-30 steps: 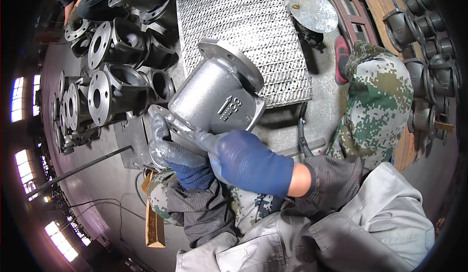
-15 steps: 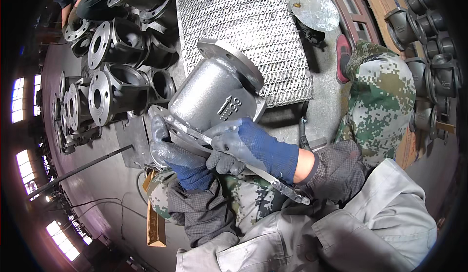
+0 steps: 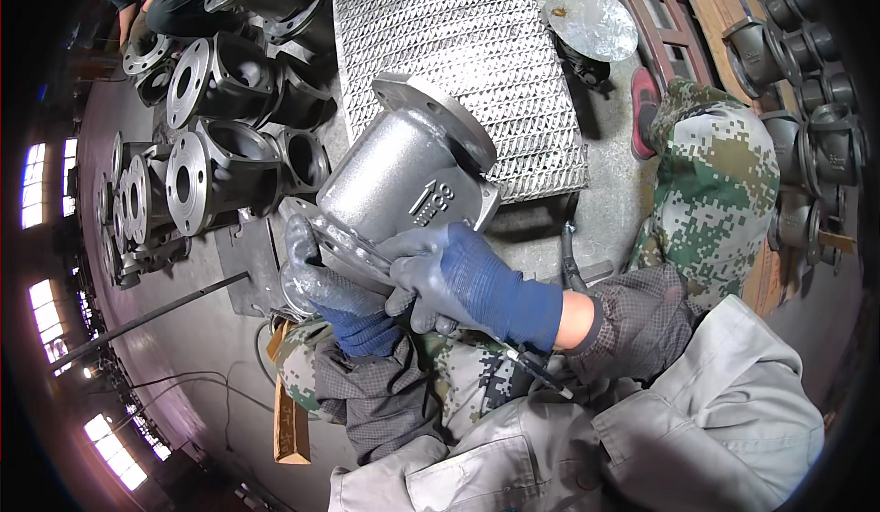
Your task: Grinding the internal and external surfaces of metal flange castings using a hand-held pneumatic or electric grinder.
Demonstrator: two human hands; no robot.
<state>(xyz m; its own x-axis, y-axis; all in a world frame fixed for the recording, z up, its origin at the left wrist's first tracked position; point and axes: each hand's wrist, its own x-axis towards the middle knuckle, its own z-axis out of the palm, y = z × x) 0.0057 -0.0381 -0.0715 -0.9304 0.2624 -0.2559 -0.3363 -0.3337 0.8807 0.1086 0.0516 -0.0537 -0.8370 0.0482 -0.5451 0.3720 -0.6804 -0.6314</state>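
Observation:
A grey cast-metal valve body (image 3: pixel 380 177) lies tilted before me, with a round flange at its far end and raised markings on its side. My left hand (image 3: pixel 335 297), in a blue and grey coated glove, is closed round the rim of its near flange (image 3: pixel 353 251), thumb up along the edge. My right hand (image 3: pixel 445 274), gloved alike, is closed on a long narrow file-like metal bar (image 3: pixel 541 374) by that same flange. The bar's tail sticks out below my right wrist; the glove hides its middle, so I cannot tell where it touches the flange.
A ridged metal grating (image 3: pixel 458 35) lies beyond the valve body. Several similar castings (image 3: pixel 225 177) stand at the left, others (image 3: pixel 802 150) at the far right. A round metal plate (image 3: pixel 591 22) is at the back right. A person's arm (image 3: pixel 128 26) shows at upper left.
The bar has turned in my right hand, so its tail now looks thinner, edge-on. My right hand has shifted slightly. The valve body and left hand stay put.

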